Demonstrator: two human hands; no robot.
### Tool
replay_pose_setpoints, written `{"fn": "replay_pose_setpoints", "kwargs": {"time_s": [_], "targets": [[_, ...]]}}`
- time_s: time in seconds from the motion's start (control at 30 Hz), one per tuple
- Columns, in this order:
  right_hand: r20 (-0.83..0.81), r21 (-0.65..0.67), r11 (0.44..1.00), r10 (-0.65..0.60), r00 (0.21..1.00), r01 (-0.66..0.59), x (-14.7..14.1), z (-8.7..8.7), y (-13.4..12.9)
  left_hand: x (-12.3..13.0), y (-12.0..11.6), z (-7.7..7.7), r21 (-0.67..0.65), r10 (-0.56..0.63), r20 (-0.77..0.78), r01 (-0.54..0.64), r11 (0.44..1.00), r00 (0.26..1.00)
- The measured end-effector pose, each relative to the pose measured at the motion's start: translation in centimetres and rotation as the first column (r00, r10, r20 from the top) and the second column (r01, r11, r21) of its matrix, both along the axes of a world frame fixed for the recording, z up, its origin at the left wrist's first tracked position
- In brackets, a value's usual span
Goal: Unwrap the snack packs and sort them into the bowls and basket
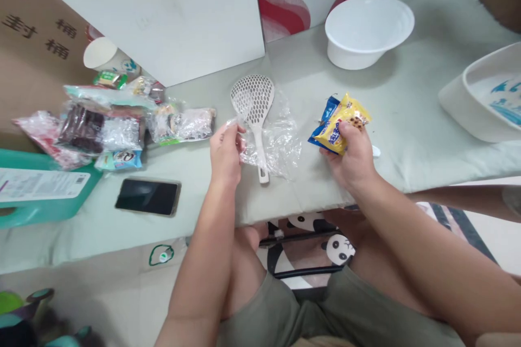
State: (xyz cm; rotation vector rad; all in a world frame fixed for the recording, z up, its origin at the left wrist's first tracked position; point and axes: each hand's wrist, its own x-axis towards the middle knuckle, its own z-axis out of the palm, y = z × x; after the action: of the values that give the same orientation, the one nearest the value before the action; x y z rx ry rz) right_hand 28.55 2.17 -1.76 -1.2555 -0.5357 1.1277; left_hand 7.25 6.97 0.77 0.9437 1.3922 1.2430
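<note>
My left hand (228,150) pinches the edge of a clear plastic bag (285,143), its fingers closed. The bag is crumpled and spread on the table, partly over and around a pale slotted skimmer (253,100) whose handle points toward me. In my right hand (355,160) are small snack packets: a yellow cookie packet (340,127) in front, with the thumb pressed on it, and a blue packet (329,109) behind. A small white piece (376,150) shows beside that hand; its kind I cannot tell.
To the left lie several bagged snacks (101,124), a phone (147,196), a paper cup (109,57) and a green jug (49,190). White boxes (171,16) stand behind. A white bowl (368,27) is at back right, a white bin (480,97) at far right.
</note>
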Motion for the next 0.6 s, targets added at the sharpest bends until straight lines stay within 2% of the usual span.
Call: {"fn": "replay_pose_setpoints", "kwargs": {"time_s": [0.2, 0.33, 0.4, 0.47, 0.57, 0.6], "targets": [[0.006, -0.026, 0.997, -0.069, 0.998, 0.07, 1.5, 0.7, 0.8, -0.2, 0.3, -0.1, 0.002, -0.09, 0.065, 0.09, 0.996, 0.994], [0.05, 0.009, 1.0, -0.002, 0.999, 0.002, 3.4, 1.1, 2.3, -0.1, 0.4, 0.1, -0.01, -0.096, 0.114, 0.097, 0.995, 0.989], [0.077, 0.023, 1.0, -0.006, 0.997, 0.005, 4.4, 2.0, 4.0, -0.1, 0.4, 0.2, -0.008, -0.098, 0.125, 0.1, 0.995, 0.987], [0.166, -0.025, 0.995, -0.093, 0.982, 0.099, 5.4, 3.4, 6.4, -0.2, 0.3, 0.2, -0.002, -0.106, 0.13, 0.108, 0.994, 0.986], [0.433, -0.131, 0.941, -0.23, 0.872, 0.313, 7.0, 6.2, 10.7, -0.4, 0.1, 0.1, 0.001, -0.122, 0.14, 0.123, 0.992, 0.983], [0.486, -0.139, 0.939, -0.21, 0.848, 0.313, 7.6, 7.1, 12.1, -0.4, 0.0, 0.1, 0.001, -0.125, 0.146, 0.127, 0.992, 0.981]]}}
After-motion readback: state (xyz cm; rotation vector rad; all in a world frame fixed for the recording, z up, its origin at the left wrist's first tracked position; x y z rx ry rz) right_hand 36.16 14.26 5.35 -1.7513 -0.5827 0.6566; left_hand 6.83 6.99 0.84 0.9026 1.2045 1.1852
